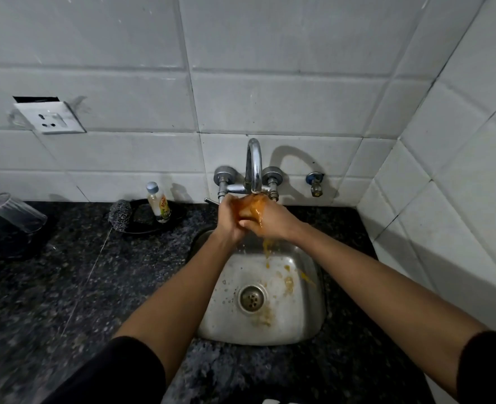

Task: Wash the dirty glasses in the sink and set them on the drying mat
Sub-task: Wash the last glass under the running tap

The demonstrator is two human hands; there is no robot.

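Both hands — left hand [229,218], right hand [271,221] — grip the glass [248,208] under the tap [254,167]; orange liquid drips into sink [299,325].

No legible text anywhere; the bottle [158,203] label shows red lettering, too blurred to read.

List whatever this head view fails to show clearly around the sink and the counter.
- Glass under the tap: mostly covered by the left hand and right hand and by orange liquid; its shape is unclear.
- Upturned glass at far left: the surface under it is too dark to identify.
- Bottle: label too small to read.
- White thing at the bottom edge: cut off.
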